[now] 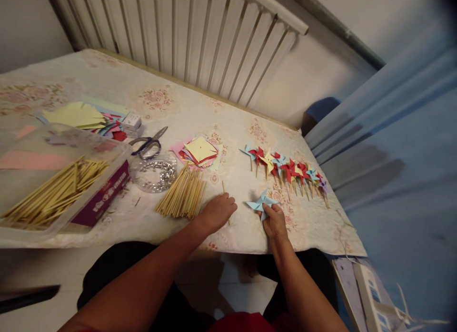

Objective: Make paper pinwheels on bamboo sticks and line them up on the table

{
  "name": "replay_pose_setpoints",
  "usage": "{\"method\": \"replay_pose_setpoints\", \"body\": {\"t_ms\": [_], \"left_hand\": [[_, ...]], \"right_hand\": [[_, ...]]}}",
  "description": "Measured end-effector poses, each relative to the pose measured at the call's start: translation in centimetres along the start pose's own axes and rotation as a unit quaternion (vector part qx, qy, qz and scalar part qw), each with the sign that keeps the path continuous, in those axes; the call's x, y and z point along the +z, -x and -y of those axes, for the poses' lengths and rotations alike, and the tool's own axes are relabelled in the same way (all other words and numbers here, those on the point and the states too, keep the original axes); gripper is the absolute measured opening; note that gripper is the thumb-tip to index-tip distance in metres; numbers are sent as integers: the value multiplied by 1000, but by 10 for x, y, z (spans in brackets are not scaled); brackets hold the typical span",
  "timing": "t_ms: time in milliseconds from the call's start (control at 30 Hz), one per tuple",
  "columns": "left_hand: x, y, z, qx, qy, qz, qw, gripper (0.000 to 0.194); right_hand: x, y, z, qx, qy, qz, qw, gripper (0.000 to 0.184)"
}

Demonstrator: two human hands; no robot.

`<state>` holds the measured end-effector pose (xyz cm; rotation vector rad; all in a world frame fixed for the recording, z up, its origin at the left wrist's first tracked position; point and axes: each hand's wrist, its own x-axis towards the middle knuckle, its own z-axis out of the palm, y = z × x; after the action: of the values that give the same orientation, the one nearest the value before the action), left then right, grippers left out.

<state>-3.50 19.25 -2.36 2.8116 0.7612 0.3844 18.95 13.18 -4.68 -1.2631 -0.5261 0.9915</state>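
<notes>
My left hand (217,212) is closed around a thin wooden stick (223,186), whose ends show above and below the fingers. In my right hand (275,221), pinched between thumb and fingers, is a light blue paper pinwheel (257,205). Left of my left hand lies a fanned bundle of wooden sticks (183,191). Behind the bundle sits a pile of cut paper squares (200,150) with a yellow one on top. Beyond my right hand, a row of finished-looking pinwheels on sticks (290,170) in red, yellow, blue and purple stretches to the right.
A clear plastic bin (67,229) with many sticks stands at the left. Beside it are a round dish of small metal pieces (153,174), scissors (150,144), a small box (132,122) and more coloured paper (74,114). A radiator (185,37) and blue curtain (403,146) border the table.
</notes>
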Motion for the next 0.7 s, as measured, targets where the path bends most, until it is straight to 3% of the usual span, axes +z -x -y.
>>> {"method": "replay_pose_setpoints", "body": {"t_ms": [300, 700], "left_hand": [[10, 3, 3, 44, 31, -18, 998, 15], [13, 1, 4, 88, 0, -30, 996, 15]], "right_hand": [[-1, -2, -1, -6, -10, 0, 1000, 38], [5, 0, 1, -12, -23, -2, 1000, 33]]}}
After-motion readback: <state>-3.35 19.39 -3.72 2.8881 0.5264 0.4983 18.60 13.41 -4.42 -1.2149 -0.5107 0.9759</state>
